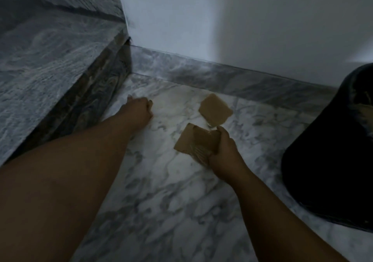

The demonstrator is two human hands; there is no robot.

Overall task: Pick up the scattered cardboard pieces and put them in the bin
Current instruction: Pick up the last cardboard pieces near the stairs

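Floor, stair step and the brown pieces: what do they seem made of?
Floor: polished white marble or marble-look tile, grey veins, faint sheen. Stair step: darker grey veined stone. Loose piece and held pieces in the right hand: matte tan cardboard, flat with ragged edges.

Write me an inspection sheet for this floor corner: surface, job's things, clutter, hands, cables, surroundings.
Surface: marble floor, pale with grey veins.
Job's things: loose cardboard piece lying flat on the floor; second cardboard piece in a grip just in front of it; dark bin at the right edge.
Clutter: nothing seen.
Hands: right hand grips the second cardboard piece; left hand low beside the marble step, grip unclear.
Cables: nothing seen.
Surroundings: marble step at left; white wall and marble skirting behind.
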